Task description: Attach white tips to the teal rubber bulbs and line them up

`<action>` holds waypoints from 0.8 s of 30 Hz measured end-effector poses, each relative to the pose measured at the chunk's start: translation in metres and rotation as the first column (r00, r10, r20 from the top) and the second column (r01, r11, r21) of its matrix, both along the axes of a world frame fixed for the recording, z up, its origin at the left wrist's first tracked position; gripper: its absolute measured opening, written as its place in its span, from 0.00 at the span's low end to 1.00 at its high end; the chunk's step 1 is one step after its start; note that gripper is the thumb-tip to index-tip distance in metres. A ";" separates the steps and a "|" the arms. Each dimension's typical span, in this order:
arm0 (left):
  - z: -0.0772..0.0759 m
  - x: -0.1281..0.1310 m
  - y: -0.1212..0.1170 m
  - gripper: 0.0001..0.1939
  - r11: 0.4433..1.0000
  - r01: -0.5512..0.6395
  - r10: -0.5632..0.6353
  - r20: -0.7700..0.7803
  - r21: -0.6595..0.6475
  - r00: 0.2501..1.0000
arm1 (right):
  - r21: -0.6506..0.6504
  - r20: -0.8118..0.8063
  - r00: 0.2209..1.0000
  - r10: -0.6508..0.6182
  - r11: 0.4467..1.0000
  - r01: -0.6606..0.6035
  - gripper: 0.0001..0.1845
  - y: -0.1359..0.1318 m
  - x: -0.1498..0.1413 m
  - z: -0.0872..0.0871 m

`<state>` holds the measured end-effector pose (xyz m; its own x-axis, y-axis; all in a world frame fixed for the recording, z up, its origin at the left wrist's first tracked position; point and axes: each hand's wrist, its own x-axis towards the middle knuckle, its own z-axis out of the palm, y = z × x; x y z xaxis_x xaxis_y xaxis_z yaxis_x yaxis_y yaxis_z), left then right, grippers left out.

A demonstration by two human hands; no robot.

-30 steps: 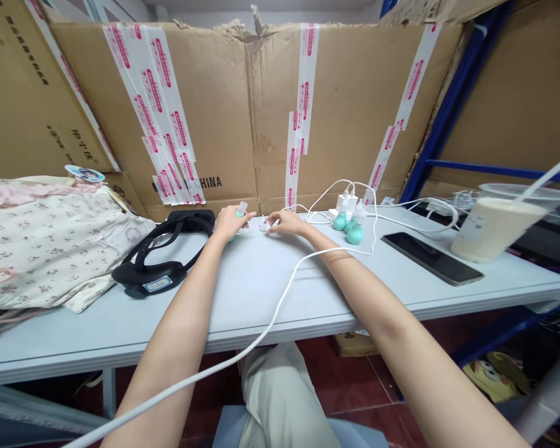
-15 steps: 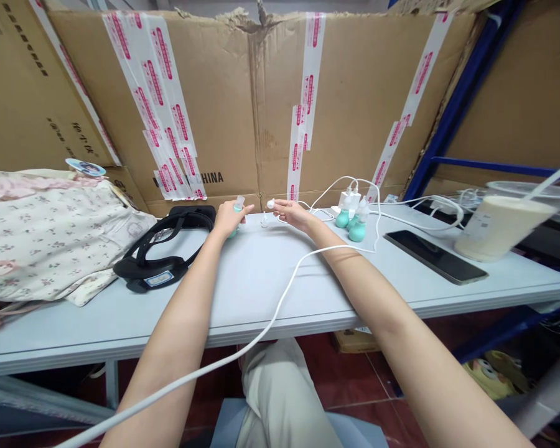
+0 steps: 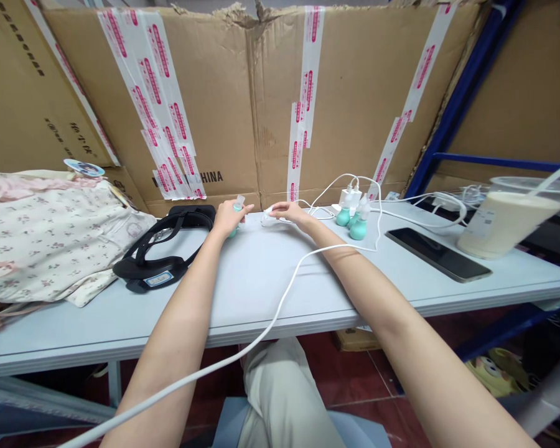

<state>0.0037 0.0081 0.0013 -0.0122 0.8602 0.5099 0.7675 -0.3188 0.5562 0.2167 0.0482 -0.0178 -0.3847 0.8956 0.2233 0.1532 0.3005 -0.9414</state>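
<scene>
My left hand (image 3: 228,219) is wrapped round a teal squeeze bulb with a clear nozzle (image 3: 239,201), like a nasal aspirator. The nozzle sticks up past the thumb, and most of the bulb is hidden by the fingers. Just to the right, the fingertips of my right hand (image 3: 290,213) pinch a small white cap (image 3: 269,210) low over the table. Under and beside this cap is a small clear tip (image 3: 264,219); whether the two are joined I cannot tell. Similar teal squeeze bulbs (image 3: 358,230) with clear nozzles stand right of my right hand.
A black headset (image 3: 154,270) and a floral cloth bag (image 3: 51,230) lie on the left. To the right are a white charger (image 3: 350,198), a phone (image 3: 437,254) and a drink cup (image 3: 490,224). A white cable (image 3: 280,305) crosses over the table. Cardboard (image 3: 224,112) stands behind.
My right hand has moved slightly left and down, bringing the white cap to the small clear tip on the table. My left hand stays in place round the squeeze bulb.
</scene>
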 end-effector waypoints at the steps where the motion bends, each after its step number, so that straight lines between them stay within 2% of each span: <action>1: 0.000 -0.001 0.000 0.19 1.000 -0.024 0.024 -0.011 0.005 1.000 | 0.017 0.049 0.997 -0.057 0.998 0.056 0.14 0.002 -0.003 -0.004; 4: 0.001 -0.002 -0.003 0.19 0.991 -0.127 0.128 -0.033 0.031 0.991 | 0.096 0.261 0.950 -0.170 0.984 0.150 0.11 0.006 -0.011 -0.014; 8: 0.003 -0.002 -0.008 0.17 0.981 -0.185 0.186 -0.024 0.059 0.982 | 0.187 0.457 0.865 -0.207 0.973 0.133 0.13 0.004 -0.017 -0.019; 11: 0.002 -0.001 -0.006 0.12 0.986 -0.140 0.138 0.023 0.090 0.990 | 0.220 0.496 0.837 -0.231 0.966 0.136 0.13 0.000 -0.020 -0.018; 14: -0.003 -0.003 0.002 0.13 0.989 -0.065 0.053 0.086 0.137 0.995 | 0.243 0.507 0.821 -0.262 0.957 0.156 0.13 -0.004 -0.021 -0.017; 18: -0.008 -0.006 0.010 0.12 0.983 -0.050 0.025 0.139 0.179 0.990 | 0.286 0.523 0.794 -0.310 0.941 0.179 0.15 -0.007 -0.022 -0.017; 24: -0.008 -0.005 0.008 0.11 0.991 0.056 -0.083 0.221 0.125 0.972 | 0.331 0.570 0.742 -0.353 0.925 0.187 0.11 -0.010 -0.023 -0.016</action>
